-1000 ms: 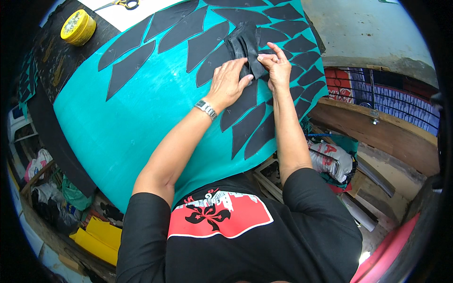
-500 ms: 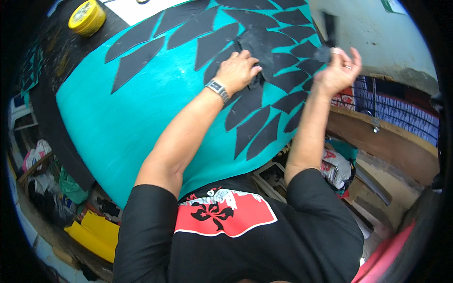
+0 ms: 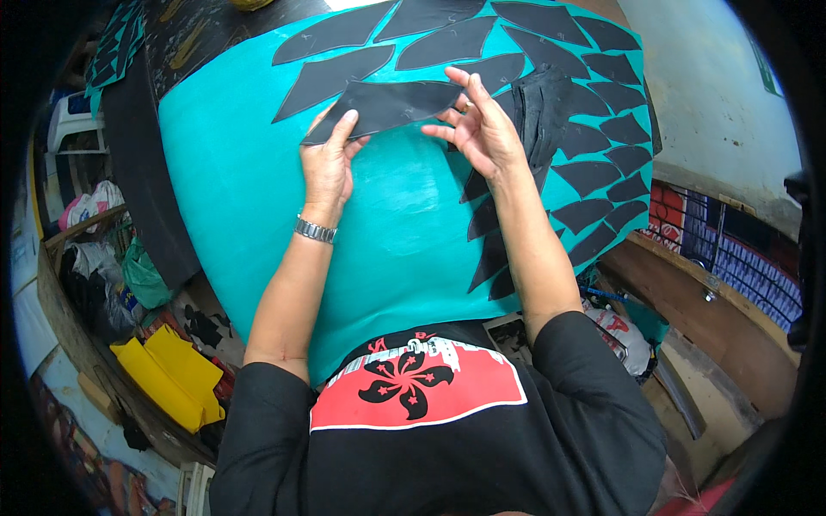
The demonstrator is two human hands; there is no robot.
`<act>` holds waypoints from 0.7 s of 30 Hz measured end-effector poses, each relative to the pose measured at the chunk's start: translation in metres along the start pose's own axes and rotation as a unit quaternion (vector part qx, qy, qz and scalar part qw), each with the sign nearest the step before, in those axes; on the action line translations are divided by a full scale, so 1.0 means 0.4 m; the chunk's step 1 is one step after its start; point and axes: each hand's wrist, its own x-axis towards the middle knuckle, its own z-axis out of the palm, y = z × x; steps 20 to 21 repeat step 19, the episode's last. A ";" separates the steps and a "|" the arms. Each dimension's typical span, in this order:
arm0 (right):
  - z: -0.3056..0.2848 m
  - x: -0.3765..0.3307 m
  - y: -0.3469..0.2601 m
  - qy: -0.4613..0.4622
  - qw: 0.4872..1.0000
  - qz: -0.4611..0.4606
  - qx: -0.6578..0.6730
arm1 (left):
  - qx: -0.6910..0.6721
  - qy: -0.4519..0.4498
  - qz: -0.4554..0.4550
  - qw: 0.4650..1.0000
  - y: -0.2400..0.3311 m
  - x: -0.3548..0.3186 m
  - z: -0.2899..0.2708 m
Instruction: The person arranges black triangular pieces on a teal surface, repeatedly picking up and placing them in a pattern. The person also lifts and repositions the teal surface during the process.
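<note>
Left hand pinches near-left end of black leaf-shaped piece; right hand, fingers half spread, grips right end. Piece held above teal sheet. Keep taut, align with far row of glued pieces, lower evenly.

A long black piece is now held up by both hands over the teal sheet. The left hand is lifted off the sheet, and the right hand is brought back from the right edge.
</note>
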 end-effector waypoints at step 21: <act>0.224 -0.022 -0.010 -0.222 0.784 -0.158 -0.557 | 0.113 -0.204 0.218 0.948 0.188 -0.069 0.020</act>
